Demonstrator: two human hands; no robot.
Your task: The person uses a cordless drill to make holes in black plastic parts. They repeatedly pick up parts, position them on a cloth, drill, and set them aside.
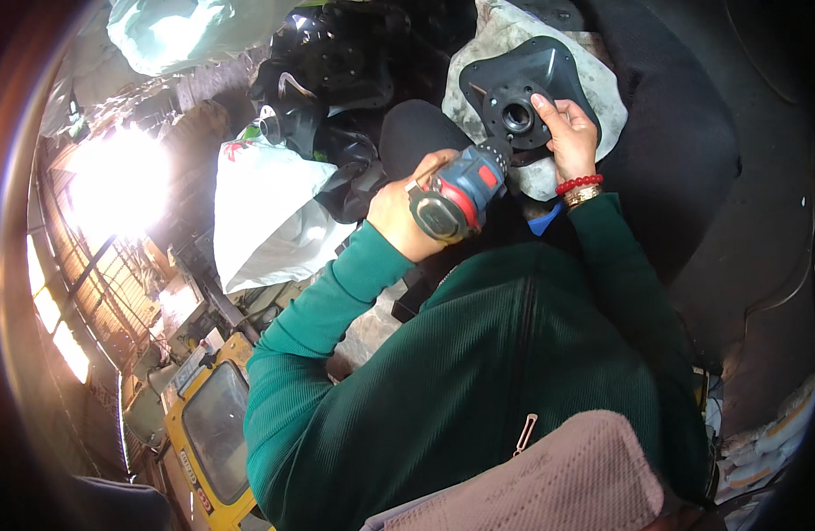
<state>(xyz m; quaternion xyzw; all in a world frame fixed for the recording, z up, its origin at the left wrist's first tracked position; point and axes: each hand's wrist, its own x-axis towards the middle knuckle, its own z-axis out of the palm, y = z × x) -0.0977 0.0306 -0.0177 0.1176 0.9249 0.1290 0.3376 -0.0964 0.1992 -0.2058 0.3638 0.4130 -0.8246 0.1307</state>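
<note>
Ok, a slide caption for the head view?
Left hand grips blue-and-red power drill; right hand touches black, round-flanged part.

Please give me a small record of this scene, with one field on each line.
left hand: holds drill
drill: blue and red, chuck toward black part; contact unclear
right hand: touches black part's flange
right wrist: red bracelet
black part: round central hole, white sheet beneath
left side: white bag

Glaring white light (120,181) floods the slatted brown wall (115,296) at left.
</note>
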